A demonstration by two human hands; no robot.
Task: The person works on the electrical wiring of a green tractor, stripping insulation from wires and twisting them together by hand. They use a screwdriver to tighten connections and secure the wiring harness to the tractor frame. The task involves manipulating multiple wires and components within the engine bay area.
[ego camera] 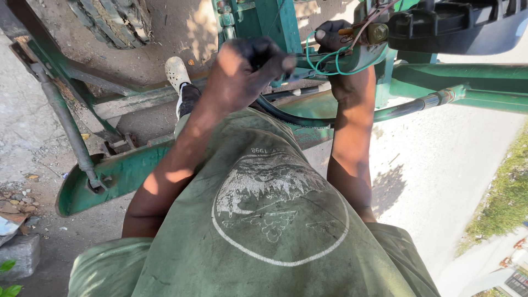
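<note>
Two greasy hands, left (pixel 250 69) and right (pixel 333 36), on green wire (pixel 330 58) running crosswise.

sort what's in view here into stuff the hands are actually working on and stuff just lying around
In hand:
- left hand, closed on something I cannot make out
- right hand at the thin green wire
- small brass part
- green machine frame

Lying about:
- tyre
- black hose
- stones and rubble
- grass
</note>
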